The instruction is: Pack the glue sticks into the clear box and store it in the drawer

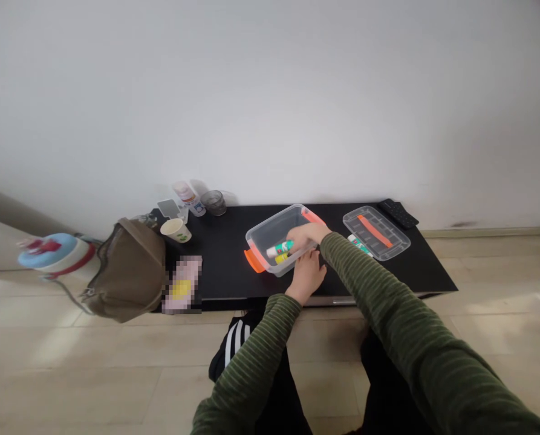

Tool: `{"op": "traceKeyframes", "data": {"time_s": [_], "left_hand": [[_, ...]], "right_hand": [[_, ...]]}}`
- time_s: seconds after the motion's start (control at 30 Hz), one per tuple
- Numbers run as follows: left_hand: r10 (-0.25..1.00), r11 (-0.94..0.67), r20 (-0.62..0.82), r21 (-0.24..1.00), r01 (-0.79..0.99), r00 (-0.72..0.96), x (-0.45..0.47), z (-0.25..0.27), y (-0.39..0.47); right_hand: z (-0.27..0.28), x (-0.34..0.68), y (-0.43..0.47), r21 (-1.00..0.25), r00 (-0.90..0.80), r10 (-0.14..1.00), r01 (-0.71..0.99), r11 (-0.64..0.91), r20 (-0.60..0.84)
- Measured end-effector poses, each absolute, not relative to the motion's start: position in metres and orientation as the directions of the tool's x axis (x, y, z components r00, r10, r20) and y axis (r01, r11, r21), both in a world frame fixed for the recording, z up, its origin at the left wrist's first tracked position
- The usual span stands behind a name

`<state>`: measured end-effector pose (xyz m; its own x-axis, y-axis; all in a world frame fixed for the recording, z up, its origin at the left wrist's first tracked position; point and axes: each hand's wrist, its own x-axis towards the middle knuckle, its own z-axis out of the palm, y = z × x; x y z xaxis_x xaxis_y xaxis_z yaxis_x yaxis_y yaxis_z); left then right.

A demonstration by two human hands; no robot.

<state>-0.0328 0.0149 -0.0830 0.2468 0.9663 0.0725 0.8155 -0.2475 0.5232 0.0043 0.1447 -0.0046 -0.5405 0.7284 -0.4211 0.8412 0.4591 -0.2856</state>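
Note:
A clear plastic box point(256, 232) with orange side latches stands uncovered on a black table. My right hand point(305, 235) reaches down into it, fingers closed at the end of a white and green tube point(279, 249) that looks like a glue stick. A yellow item point(281, 258) lies beneath that tube, partly covered. At the box's near right side is my left hand point(308, 275), its fingers curled over the rim. The clear lid point(390, 226) with an orange handle lies to the right, and another white and green tube point(360, 245) sits by its near edge.
A black remote-like object point(397, 213) is at the table's back right. Leftward are a paper cup point(176, 231), a dark glass point(214, 203), a pink-capped bottle point(189, 198), a brown bag point(131, 272) and a blurred pink packet point(183, 284). A wall point(270, 121) rises behind.

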Motion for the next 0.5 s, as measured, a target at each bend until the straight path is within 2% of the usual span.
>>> {"op": "traceKeyframes", "data": {"time_s": [0.03, 0.07, 0.13, 0.17, 0.23, 0.3, 0.37, 0.43, 0.5], "left_hand": [[0.975, -0.207, 0.046, 0.522, 0.828, 0.215, -0.036, -0.082, 0.016], [0.982, -0.173, 0.03, 0.526, 0.833, 0.185, -0.039, -0.08, 0.018], [0.991, -0.121, 0.03, 0.581, 0.805, 0.127, -0.045, -0.077, 0.023], [0.994, -0.105, 0.036, 0.644, 0.757, 0.108, -0.048, -0.076, 0.026], [0.998, -0.044, 0.01, 0.827, 0.56, 0.064, -0.051, -0.074, 0.032], [0.995, 0.084, -0.097, 0.956, 0.281, 0.031, -0.05, -0.071, 0.036], [0.98, 0.196, -0.199, 0.976, 0.092, 0.03, -0.048, -0.067, 0.035], [0.985, 0.162, -0.167, 0.982, 0.096, 0.042, -0.047, -0.062, 0.028], [0.997, 0.015, -0.033, 0.968, 0.252, 0.064, -0.047, -0.056, 0.021]], "right_hand": [[0.004, 0.013, 0.143, -0.302, -0.575, 0.705, 0.818, 0.49, -0.414], [0.012, 0.023, 0.14, -0.325, -0.607, 0.716, 0.793, 0.515, -0.345], [0.023, 0.047, 0.126, -0.427, -0.595, 0.798, 0.749, 0.507, -0.097], [0.025, 0.061, 0.116, -0.512, -0.548, 0.836, 0.714, 0.478, 0.016], [0.021, 0.089, 0.091, -0.707, -0.438, 0.893, 0.6, 0.374, 0.101], [0.009, 0.113, 0.063, -0.835, -0.418, 0.908, 0.496, 0.24, 0.012], [-0.006, 0.131, 0.039, -0.856, -0.437, 0.889, 0.502, 0.119, -0.133], [-0.019, 0.141, 0.022, -0.84, -0.455, 0.861, 0.539, 0.061, -0.23], [-0.026, 0.145, 0.012, -0.829, -0.464, 0.845, 0.557, 0.044, -0.267]]}}
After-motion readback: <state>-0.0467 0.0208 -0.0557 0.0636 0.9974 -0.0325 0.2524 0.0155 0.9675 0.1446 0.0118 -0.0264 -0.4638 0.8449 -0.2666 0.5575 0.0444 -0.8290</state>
